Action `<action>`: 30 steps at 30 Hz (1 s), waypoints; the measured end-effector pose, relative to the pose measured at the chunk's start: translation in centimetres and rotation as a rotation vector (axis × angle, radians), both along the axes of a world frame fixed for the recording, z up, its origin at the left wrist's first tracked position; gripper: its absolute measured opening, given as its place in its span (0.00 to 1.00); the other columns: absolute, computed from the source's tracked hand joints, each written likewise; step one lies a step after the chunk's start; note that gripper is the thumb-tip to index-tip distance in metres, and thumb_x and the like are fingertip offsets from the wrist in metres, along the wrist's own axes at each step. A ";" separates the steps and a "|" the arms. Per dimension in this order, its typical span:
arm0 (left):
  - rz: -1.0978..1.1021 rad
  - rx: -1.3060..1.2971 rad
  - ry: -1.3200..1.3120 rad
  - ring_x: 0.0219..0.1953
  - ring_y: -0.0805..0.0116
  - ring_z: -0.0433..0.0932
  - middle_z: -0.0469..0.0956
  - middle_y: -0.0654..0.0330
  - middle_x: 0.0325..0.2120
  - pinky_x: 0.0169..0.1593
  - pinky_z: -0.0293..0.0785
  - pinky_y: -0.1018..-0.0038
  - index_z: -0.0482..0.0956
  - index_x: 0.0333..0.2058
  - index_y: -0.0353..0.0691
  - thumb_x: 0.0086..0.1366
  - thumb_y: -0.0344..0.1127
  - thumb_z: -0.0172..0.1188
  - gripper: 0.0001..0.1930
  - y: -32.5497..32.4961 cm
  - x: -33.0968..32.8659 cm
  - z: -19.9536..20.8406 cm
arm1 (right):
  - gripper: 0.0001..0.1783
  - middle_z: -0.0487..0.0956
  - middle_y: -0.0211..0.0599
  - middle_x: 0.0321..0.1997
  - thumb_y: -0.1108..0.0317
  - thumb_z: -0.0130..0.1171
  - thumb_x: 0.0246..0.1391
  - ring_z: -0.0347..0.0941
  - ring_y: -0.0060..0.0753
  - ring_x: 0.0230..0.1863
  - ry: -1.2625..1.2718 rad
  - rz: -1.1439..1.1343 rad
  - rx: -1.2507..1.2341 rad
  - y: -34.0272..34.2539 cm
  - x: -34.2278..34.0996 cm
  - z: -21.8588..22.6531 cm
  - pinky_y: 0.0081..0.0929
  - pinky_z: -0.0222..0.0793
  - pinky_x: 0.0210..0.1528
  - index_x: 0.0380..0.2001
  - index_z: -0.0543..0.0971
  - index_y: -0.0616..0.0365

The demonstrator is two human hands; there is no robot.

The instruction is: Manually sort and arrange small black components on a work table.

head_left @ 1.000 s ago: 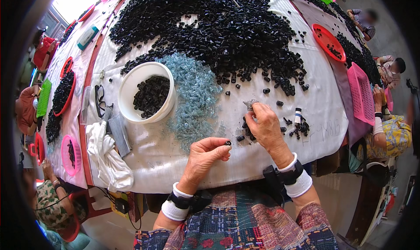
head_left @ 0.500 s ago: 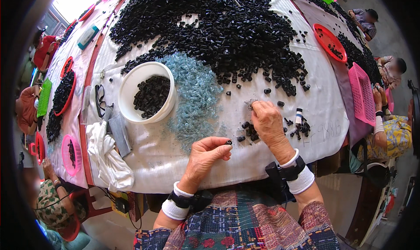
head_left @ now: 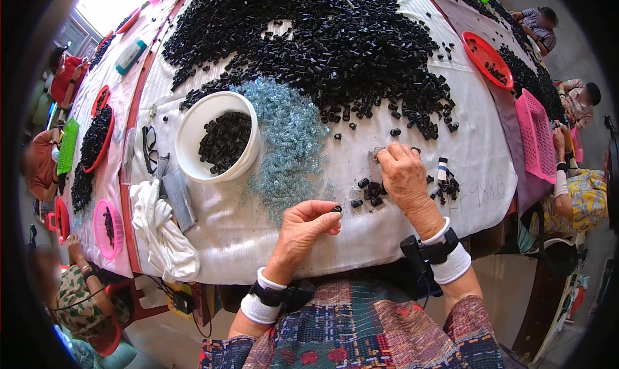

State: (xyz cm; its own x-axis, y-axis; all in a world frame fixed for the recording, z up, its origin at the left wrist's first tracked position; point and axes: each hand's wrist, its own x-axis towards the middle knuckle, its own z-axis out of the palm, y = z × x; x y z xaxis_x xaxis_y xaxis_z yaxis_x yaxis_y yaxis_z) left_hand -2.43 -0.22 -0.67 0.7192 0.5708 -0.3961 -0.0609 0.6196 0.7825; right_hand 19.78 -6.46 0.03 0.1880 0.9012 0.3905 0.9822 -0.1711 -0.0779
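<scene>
Between thumb and forefinger, my left hand (head_left: 300,232) pinches a small black cylindrical cap (head_left: 337,209) above the white cloth. Farther right, my right hand (head_left: 403,175) is lowered to the table with its fingers bent together; its fingertips touch a little pile of small greyish bits (head_left: 374,155), and whether they hold one is hidden. Just left of that hand lies a small group of black caps (head_left: 372,192). On its other side are thin black pieces (head_left: 449,187) and a small white bottle with a dark band (head_left: 442,169).
A white bucket (head_left: 185,151) of black parts stands left of a heap of clear bluish rings or springs (head_left: 287,146). Beyond spreads a large heap of black caps (head_left: 303,40). Glasses (head_left: 149,151) and white gloves (head_left: 161,233) lie left. Co-workers sit at both sides near coloured baskets.
My right hand has shifted slightly to the right, past the small group of black caps. My left hand keeps its pinch on the cap, almost still.
</scene>
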 end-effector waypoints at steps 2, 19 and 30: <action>-0.002 -0.005 -0.002 0.28 0.72 0.77 0.79 0.55 0.30 0.35 0.76 0.77 0.77 0.38 0.30 0.56 0.26 0.61 0.10 0.0 0.0 0.1 | 0.07 0.71 0.34 0.30 0.77 0.52 0.43 0.71 0.37 0.34 0.054 0.009 -0.039 -0.1 0.0 0.0 0.32 0.67 0.37 0.29 0.74 0.55; 0.038 -0.027 -0.009 0.27 0.75 0.77 0.78 0.59 0.26 0.33 0.75 0.81 0.77 0.37 0.32 0.57 0.28 0.61 0.10 -0.1 0.3 0.5 | 0.10 0.68 0.40 0.29 0.80 0.52 0.43 0.72 0.42 0.30 0.168 -0.107 0.025 -0.9 0.6 -0.4 0.32 0.71 0.31 0.32 0.74 0.57; 0.001 -0.025 -0.071 0.29 0.70 0.78 0.79 0.54 0.30 0.33 0.77 0.75 0.76 0.38 0.31 0.57 0.26 0.61 0.10 -0.6 1.8 1.7 | 0.09 0.78 0.27 0.32 0.79 0.57 0.49 0.73 0.15 0.34 1.573 0.006 0.227 -2.8 -5.0 3.3 0.16 0.70 0.37 0.36 0.75 0.62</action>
State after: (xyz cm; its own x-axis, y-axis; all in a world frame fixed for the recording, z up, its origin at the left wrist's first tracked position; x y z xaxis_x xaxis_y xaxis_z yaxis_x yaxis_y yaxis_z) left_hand -0.68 -0.77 0.99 0.7454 0.5620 -0.3584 -0.1160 0.6388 0.7605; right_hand 14.76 -9.30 3.36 0.5138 0.8558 -0.0607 -0.0986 -0.0114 -0.9951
